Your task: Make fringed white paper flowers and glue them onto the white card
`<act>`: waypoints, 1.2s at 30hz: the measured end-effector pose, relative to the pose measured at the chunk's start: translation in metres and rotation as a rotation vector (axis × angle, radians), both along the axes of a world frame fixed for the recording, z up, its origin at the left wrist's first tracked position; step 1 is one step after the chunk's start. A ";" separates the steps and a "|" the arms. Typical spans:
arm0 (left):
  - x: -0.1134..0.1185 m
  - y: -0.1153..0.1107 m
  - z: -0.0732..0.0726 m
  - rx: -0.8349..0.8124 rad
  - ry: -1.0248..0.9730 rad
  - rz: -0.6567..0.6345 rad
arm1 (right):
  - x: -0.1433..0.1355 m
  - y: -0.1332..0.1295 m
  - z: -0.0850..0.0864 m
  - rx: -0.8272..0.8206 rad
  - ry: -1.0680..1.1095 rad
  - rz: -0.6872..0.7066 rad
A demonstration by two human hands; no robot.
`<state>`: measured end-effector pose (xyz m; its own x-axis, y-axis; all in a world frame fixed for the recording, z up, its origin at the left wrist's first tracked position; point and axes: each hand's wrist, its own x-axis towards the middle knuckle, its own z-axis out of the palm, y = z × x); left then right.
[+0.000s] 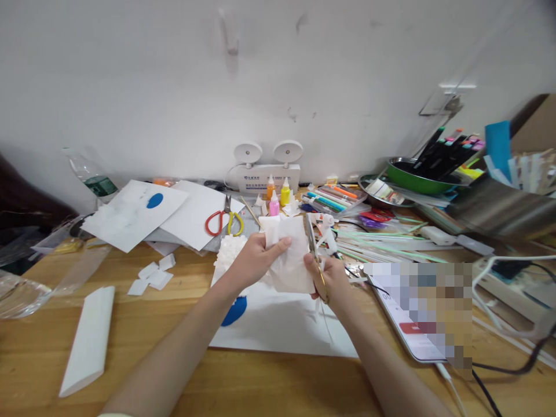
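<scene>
The left hand [259, 256] pinches a soft-looking white sheet [292, 267] above the near paper [286, 333]; the right hand [333, 281] grips gold-handled scissors [311, 238] along its right edge, though blur obscures the blade contact. If the sheet buckles, a cut could wander or snag.

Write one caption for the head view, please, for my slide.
Left hand holds a white sheet; right hand holds gold-handled scissors at the sheet's edge.

A scuffed, pale wall [174, 87] with a socket [438, 102] at right rises behind a wood-grained table [134, 324].
</scene>
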<state>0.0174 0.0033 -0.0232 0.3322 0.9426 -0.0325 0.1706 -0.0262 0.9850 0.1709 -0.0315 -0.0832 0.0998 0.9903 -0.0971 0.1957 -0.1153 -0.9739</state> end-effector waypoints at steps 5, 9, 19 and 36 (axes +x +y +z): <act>-0.007 0.006 0.003 0.013 -0.015 0.110 | 0.001 0.005 0.000 -0.002 0.062 0.046; -0.019 0.014 0.009 0.053 -0.126 0.250 | 0.001 0.007 0.000 -0.007 0.077 0.108; -0.042 0.021 0.029 0.013 -0.369 0.380 | 0.006 0.004 0.006 0.044 -0.169 0.299; -0.043 0.022 0.031 0.025 -0.439 0.444 | 0.000 -0.003 0.009 0.076 -0.241 0.395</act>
<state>-0.0254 0.0257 0.0075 -0.1141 0.9926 0.0419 -0.2504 -0.0696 0.9656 0.1708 -0.0344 -0.0738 -0.2754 0.9604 -0.0432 0.4315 0.0834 -0.8982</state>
